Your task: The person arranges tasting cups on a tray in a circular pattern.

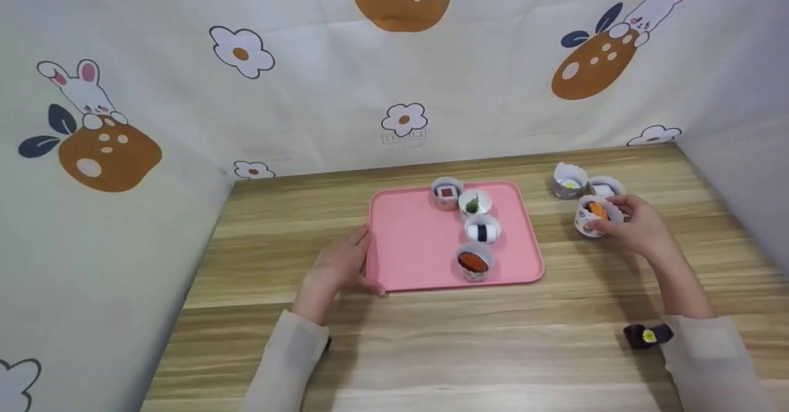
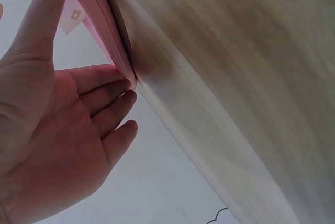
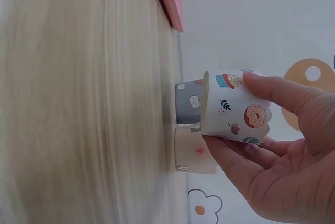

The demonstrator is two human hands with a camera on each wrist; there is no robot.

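Note:
My right hand (image 1: 641,227) grips a white paper baking cup (image 3: 235,106) printed with cupcakes and donuts, thumb on one side and fingers on the other. An orange-topped piece (image 1: 596,211) sits inside it. In the right wrist view the cup's base is raised off the tabletop. Just behind are a grey cup (image 1: 569,182) with a yellow-centred piece and a pale cup (image 1: 606,186) with a white piece. My left hand (image 1: 341,264) rests against the left edge of the pink tray (image 1: 407,245), fingers nearly straight; in the left wrist view the fingertips (image 2: 125,84) touch its rim.
Several paper cups stand on the tray: one with a red-centred square piece (image 1: 446,193), one with a green-topped piece (image 1: 472,206), one with a black-banded white piece (image 1: 482,233), and one with a reddish-orange piece (image 1: 474,262). A patterned curtain (image 1: 320,91) hangs behind the wooden table (image 1: 493,350).

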